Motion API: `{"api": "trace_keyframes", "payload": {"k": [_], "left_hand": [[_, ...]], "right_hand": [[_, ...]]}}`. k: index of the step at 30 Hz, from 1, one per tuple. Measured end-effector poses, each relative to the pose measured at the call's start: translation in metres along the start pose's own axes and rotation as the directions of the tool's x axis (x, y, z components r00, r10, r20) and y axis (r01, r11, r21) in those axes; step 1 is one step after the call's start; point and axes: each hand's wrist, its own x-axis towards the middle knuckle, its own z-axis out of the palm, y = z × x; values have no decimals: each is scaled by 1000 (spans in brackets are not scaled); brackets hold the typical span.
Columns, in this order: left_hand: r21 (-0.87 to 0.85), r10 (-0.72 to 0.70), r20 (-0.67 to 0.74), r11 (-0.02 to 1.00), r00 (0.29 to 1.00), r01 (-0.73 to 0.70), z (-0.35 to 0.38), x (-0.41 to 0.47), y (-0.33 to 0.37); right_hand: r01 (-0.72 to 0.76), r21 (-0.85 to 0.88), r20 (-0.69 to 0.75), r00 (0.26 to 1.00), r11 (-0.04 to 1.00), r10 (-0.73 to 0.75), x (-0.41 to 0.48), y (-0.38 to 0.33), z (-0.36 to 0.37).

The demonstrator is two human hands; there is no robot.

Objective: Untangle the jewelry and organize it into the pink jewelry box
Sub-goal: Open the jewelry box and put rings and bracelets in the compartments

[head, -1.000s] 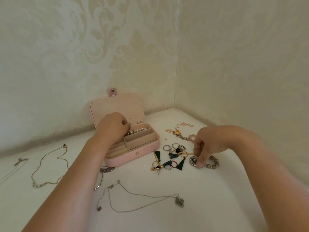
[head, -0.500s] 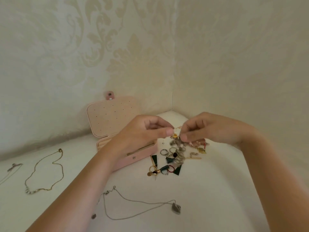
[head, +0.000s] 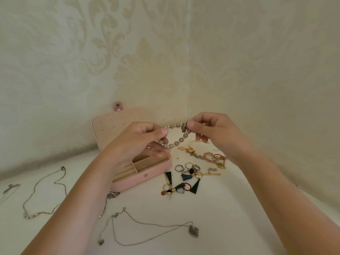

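A bracelet of round grey-brown beads (head: 181, 137) hangs in the air as a loop between both hands, above the far corner of the white worktop (head: 230, 218) and just past the open box. The left hand (head: 136, 142) pinches one side of the loop between thumb and forefinger, its other fingers curled below the beads. The right hand (head: 211, 129) pinches the opposite side at the top, thumb against forefinger, the remaining fingers bent inward.

The pink rectangular jewelry box (head: 141, 183) stands near the far corner with its perforated lid (head: 117, 126) upright against the wall. Its beige lined compartments are partly hidden by the left wrist.

Right of the box, toward the right edge, lies a cluster of dark green triangle and tassel earrings with gold hoops (head: 184, 183). Just behind it are several silver rings (head: 184, 167), and further back a pink beaded piece tangled with gold charms (head: 207, 155).

Near the front edge lies a thin silver necklace with a grey pendant (head: 156, 227). A gold chain necklace (head: 46, 183) lies toward the left edge, and a fine silver chain (head: 9, 188) lies at that edge itself. A small bunched silver chain (head: 113, 195) touches the box's front left corner.
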Motion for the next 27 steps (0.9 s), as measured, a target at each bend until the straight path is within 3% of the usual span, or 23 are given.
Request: {"api": "trace_keyframes", "payload": {"k": [3,7,13,22,27], "left_hand": [[154,-46,-78,986,996,58,-15,3,-4],[352,-61,-151,929,987,111,-29,8,-15],[661,-69,-140,737,988,145,-37,13,-26],[821,-115,-99,552,988,146,-34,12,-32],[831,-44,-136,539,990,138,-32,14,-32]], "right_hand": [[-75,-104,-26,997,992,73,2,14,23],[-67,-120,-38,997,990,63,7,32,43],[-20,-300,-21,1000,954,14,6,49,64],[72,-467,34,997,882,-64,8,57,73],[84,-518,50,996,851,-68,10,56,68]]}}
